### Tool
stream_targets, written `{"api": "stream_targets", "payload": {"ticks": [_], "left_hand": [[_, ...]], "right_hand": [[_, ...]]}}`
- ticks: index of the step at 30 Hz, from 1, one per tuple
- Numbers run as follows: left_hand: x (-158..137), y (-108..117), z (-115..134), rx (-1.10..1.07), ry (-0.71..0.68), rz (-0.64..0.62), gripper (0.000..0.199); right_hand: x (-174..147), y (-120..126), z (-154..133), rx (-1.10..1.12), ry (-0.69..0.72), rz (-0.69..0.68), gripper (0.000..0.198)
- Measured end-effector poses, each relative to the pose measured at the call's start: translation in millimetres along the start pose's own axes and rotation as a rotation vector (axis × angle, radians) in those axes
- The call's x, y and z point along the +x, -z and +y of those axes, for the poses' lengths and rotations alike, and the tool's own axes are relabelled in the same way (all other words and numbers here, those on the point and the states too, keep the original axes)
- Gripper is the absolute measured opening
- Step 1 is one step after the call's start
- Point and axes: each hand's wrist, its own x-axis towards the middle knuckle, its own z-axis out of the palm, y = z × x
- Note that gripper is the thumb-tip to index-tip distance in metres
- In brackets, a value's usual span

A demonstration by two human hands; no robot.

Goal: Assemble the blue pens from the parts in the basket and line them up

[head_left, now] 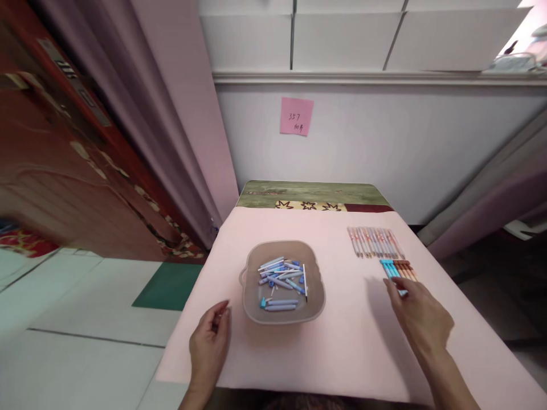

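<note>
My right hand is at the right side of the table, its thumb and fingers closed on a light-blue pen at the end of a short row. Blue-capped pens and brown-capped pens lie side by side there, their lower ends partly hidden by my fingers. Left of the bin, my left hand hovers with loosely curled fingers, thumb and forefinger slightly apart, nothing visible in it. The translucent plastic bin holds several loose blue, lilac and white pens, plus a bright-blue piece.
Beyond the short row lies a neat row of clear-barrelled pens. A pink cloth covers most of the table, leaving its patterned green far end bare. A pink note is on the wall; curtains hang at both sides.
</note>
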Motion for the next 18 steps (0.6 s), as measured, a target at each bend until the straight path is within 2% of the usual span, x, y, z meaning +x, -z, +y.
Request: {"api": "stream_targets", "payload": {"ticks": [2,3,6,8,10,14,18], "left_hand": [[0.2,-0.1,-1.0,0.002,-0.007,-0.003,0.040],[0.3,-0.1,-1.0,0.005,-0.011,-0.002,0.040],[0.4,0.7,0.6,0.009,-0.023,-0.003,0.039],[0.2,1.5,1.6,0.002,-0.034,-0.007,0.038],[-0.1,2.2,1.0,-0.003,-0.046,-0.012,0.036],[-1.0,2.6,-3.9,-0.004,-0.070,-0.025,0.034],[-1.8,3.1,-6.5,-0.040,-0.071,-0.037,0.033]], "right_hand": [[0.2,13.1,-32.8,0.233,0.183,0.060,0.031],[-0.1,18.3,-52.2,0.341,0.296,0.031,0.030],[-1.5,23.9,-115.6,0.502,0.607,-0.185,0.026],[-1.2,17.8,-156.3,0.356,0.744,-0.376,0.026],[0.5,5.1,-190.8,0.094,0.898,-0.592,0.030],[4.1,-25.3,-232.1,0.002,1.000,-0.689,0.028],[4.4,-38.8,-241.4,-0.031,1.092,-0.723,0.023]]}}
